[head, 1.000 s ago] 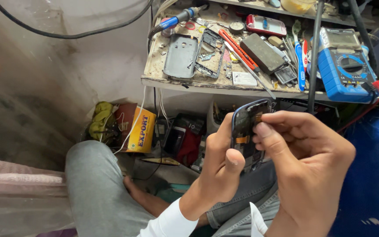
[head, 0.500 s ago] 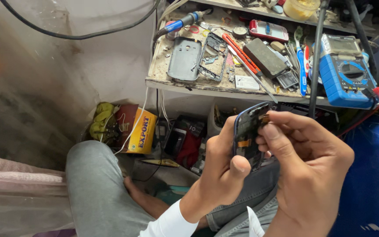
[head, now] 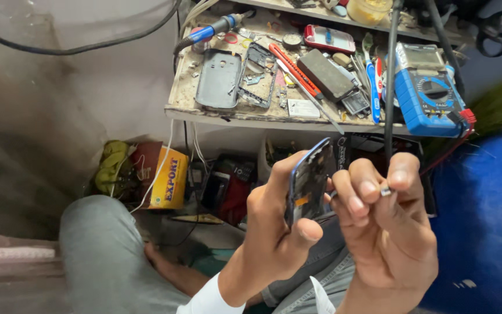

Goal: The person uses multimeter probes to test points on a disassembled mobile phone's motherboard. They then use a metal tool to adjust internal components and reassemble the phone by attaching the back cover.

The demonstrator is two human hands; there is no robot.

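Observation:
My left hand point(head: 274, 232) grips an opened blue-edged phone body point(head: 309, 180), held upright on its edge with thumb and fingers around it. Just right of the phone, my right hand point(head: 384, 232) pinches a tiny silver metal part point(head: 385, 191) between thumb and forefinger. Both hands are raised in front of my lap, below a cluttered workbench point(head: 233, 116).
On the bench lie a grey phone back cover point(head: 219, 78), a phone frame point(head: 257, 75), a blue multimeter point(head: 428, 90), a red-handled tool point(head: 294, 70), a red phone point(head: 329, 39) and a soldering iron point(head: 207, 33). Under the bench sit a yellow box point(head: 169, 177) and cables. My knee point(head: 106, 250) is at lower left.
My right hand has pulled away from the phone toward the right with the small metal part pinched in it. The left hand has kept hold of the phone.

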